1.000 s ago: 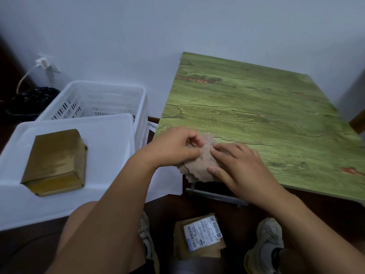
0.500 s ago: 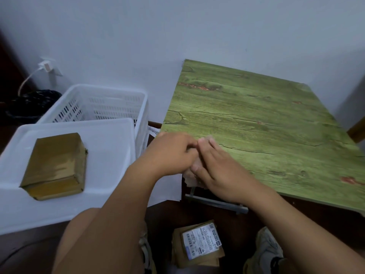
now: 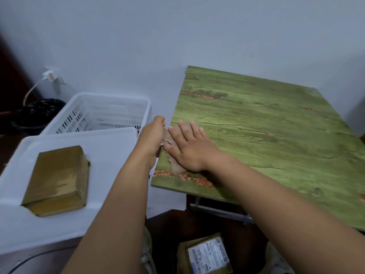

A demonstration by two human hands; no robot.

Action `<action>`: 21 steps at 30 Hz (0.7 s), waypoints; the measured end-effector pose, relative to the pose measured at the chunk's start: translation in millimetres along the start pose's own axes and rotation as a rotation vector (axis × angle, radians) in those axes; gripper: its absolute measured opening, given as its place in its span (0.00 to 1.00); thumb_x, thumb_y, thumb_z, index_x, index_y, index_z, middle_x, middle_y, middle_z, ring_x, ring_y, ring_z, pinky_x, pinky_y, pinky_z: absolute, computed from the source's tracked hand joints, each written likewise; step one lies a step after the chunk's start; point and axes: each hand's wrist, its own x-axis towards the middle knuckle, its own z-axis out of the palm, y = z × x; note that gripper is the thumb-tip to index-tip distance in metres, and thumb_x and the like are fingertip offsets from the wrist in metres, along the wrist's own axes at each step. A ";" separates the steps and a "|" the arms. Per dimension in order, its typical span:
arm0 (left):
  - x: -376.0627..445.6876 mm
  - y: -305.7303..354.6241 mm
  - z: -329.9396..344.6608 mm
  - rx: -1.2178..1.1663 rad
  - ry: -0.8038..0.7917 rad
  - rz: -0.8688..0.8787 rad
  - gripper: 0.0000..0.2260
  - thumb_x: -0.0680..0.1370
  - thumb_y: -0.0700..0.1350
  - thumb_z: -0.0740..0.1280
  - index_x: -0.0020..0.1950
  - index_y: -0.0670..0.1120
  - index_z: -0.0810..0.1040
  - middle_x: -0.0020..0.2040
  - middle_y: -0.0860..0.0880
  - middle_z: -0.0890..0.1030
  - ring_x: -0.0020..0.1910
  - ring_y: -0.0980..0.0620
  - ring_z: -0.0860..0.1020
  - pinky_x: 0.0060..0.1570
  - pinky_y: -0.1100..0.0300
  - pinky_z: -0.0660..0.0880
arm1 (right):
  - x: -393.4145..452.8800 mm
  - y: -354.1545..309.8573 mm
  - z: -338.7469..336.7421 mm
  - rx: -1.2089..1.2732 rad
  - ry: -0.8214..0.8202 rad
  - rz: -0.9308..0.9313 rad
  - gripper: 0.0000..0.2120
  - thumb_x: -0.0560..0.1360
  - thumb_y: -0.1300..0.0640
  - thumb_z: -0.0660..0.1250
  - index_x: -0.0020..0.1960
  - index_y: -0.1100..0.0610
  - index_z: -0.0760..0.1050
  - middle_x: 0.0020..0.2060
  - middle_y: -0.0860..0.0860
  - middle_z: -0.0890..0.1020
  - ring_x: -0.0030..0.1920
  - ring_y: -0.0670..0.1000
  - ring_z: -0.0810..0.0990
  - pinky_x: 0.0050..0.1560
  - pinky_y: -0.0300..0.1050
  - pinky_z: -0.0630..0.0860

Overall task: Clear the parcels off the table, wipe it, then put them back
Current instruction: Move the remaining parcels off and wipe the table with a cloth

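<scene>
A brownish cloth lies on the near left corner of the green wood-grain table. My right hand lies flat on the cloth with its fingers straight, pressing it down. My left hand is at the table's left edge and holds the cloth's left edge; its fingers are hidden from view. One brown parcel lies on the white lid to the left. A second parcel with a white label lies on the floor below the table's front edge.
A white slatted basket stands behind the lid, against the wall. Further left are a black bin and a wall socket with a cable. My shoes show on the dark floor beside the labelled parcel.
Both hands have moved with the cloth from the table's front edge onto its near left corner. My right hand went from pinching the cloth to lying flat on it.
</scene>
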 end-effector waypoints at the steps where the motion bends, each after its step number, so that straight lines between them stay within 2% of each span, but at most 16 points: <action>1: 3.8 4.6 4.3 -0.022 -0.006 -0.016 0.12 0.80 0.51 0.58 0.44 0.46 0.75 0.37 0.52 0.76 0.30 0.54 0.73 0.36 0.60 0.69 | 11.2 1.7 -3.3 0.006 0.004 0.012 0.32 0.79 0.34 0.40 0.79 0.44 0.36 0.78 0.50 0.35 0.76 0.54 0.30 0.74 0.52 0.32; 3: 10.6 14.6 12.7 -0.053 -0.025 -0.040 0.13 0.81 0.51 0.58 0.43 0.46 0.76 0.35 0.52 0.77 0.28 0.55 0.74 0.32 0.61 0.69 | 30.9 6.8 -8.1 0.009 0.018 0.034 0.32 0.79 0.34 0.40 0.79 0.44 0.37 0.78 0.51 0.35 0.76 0.55 0.30 0.74 0.52 0.32; 6: 32.4 34.4 23.3 -0.084 -0.050 -0.103 0.12 0.81 0.53 0.58 0.45 0.48 0.75 0.37 0.51 0.78 0.33 0.53 0.76 0.33 0.60 0.71 | 62.3 22.0 -19.0 0.016 0.020 0.061 0.32 0.80 0.34 0.40 0.79 0.46 0.37 0.77 0.51 0.34 0.76 0.55 0.30 0.75 0.53 0.33; 9: 55.5 43.2 27.4 -0.074 -0.104 -0.162 0.11 0.80 0.55 0.59 0.47 0.50 0.75 0.43 0.50 0.78 0.42 0.49 0.77 0.40 0.56 0.75 | 91.5 38.5 -30.9 0.028 0.018 0.074 0.32 0.80 0.34 0.40 0.79 0.46 0.37 0.77 0.51 0.34 0.76 0.55 0.30 0.75 0.54 0.33; 12: 75.5 43.1 25.9 -0.080 -0.163 -0.178 0.11 0.80 0.56 0.60 0.52 0.51 0.75 0.53 0.47 0.77 0.47 0.46 0.77 0.42 0.53 0.76 | 121.8 54.8 -42.0 0.031 0.017 0.093 0.32 0.80 0.34 0.40 0.79 0.46 0.37 0.77 0.50 0.34 0.76 0.55 0.30 0.75 0.54 0.33; 15: 90.2 40.8 20.1 -0.135 -0.231 -0.192 0.19 0.79 0.58 0.60 0.67 0.51 0.71 0.62 0.46 0.74 0.53 0.44 0.79 0.44 0.51 0.77 | 147.7 67.9 -52.1 0.036 0.033 0.116 0.32 0.80 0.34 0.40 0.79 0.46 0.38 0.78 0.51 0.35 0.76 0.56 0.32 0.75 0.54 0.34; 17: 98.2 40.7 19.2 -0.169 -0.275 -0.205 0.22 0.80 0.58 0.58 0.71 0.50 0.68 0.63 0.45 0.75 0.55 0.43 0.79 0.44 0.50 0.77 | 164.5 75.4 -57.9 0.040 0.036 0.136 0.33 0.79 0.34 0.40 0.79 0.46 0.38 0.78 0.51 0.35 0.77 0.56 0.33 0.74 0.54 0.34; 21: 105.2 43.7 25.4 -0.217 -0.272 -0.218 0.20 0.80 0.57 0.58 0.67 0.49 0.71 0.57 0.45 0.79 0.49 0.47 0.77 0.41 0.53 0.73 | 193.7 88.5 -67.2 0.055 0.037 0.165 0.33 0.79 0.34 0.41 0.79 0.46 0.39 0.78 0.51 0.36 0.77 0.57 0.33 0.75 0.55 0.34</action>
